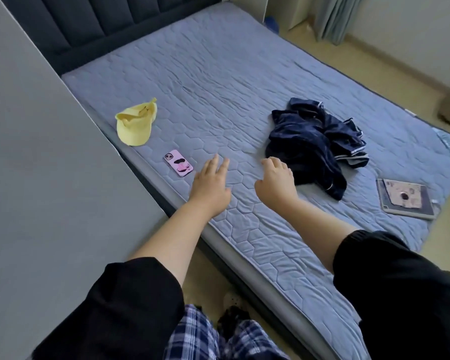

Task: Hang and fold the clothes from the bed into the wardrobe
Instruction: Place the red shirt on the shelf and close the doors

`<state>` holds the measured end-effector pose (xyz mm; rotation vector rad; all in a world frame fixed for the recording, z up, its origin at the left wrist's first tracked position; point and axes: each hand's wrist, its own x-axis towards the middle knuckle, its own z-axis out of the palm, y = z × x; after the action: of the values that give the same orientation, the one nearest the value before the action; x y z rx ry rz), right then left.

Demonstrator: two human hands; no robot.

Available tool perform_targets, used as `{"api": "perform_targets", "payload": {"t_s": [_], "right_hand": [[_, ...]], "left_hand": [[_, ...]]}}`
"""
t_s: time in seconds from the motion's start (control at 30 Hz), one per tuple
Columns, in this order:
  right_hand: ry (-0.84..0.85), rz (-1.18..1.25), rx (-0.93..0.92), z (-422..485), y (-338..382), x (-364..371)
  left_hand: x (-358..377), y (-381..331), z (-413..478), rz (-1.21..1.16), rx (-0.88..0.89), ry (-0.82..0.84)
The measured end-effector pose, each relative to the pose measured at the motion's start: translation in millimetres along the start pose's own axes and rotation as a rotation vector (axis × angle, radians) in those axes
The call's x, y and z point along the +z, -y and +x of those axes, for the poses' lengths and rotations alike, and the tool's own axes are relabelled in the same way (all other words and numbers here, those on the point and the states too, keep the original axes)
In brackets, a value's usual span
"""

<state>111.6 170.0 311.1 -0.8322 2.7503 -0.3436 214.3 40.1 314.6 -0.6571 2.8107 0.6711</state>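
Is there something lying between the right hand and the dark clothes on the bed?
Nothing visible. The right hand is at the edge of the clothes. The phone lies left of the left hand, and the tablet beyond the clothes, both out of the way.

Beyond the fingers (213, 164) a bed (218, 74) stretches away, topped with a grey-blue quilted pad (257, 229) stitched in hexagons and creased in places. At its far end, up and left of the fingers, stands a dark padded headboard (89, 22) with upright channels. A broad, flat grey panel (37, 178) fills the space left of the fingers, its edge close along the bed's side. Far beyond and right of the fingers, pale beige floor (374, 61) runs to a light wall (413, 29) with a low skirting (400, 59). There a grey-green curtain (333, 16) hangs to the floor. The light is soft and even, without hard shadows.
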Motion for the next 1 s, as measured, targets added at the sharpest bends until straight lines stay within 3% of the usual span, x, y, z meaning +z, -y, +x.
{"api": "perform_targets", "payload": {"t_s": [0.2,0.37,0.6,0.8,1.0], "right_hand": [[0.03,-0.019,0.029,89,10,23],[0.031,0.04,0.159,191,-4,68],[0.134,-0.044,0.355,287,-105,212],[0.191,-0.216,0.413,308,-204,315],[0.063,-0.212,0.485,363,-286,341]], "left_hand": [[-9,28,90,-0.093,-0.039,0.039],[17,56,204,-0.071,-0.018,0.083],[188,90,333,0.093,-0.152,0.329],[345,100,379,0.217,-0.166,0.476],[404,117,404,0.376,-0.144,0.392]]}}
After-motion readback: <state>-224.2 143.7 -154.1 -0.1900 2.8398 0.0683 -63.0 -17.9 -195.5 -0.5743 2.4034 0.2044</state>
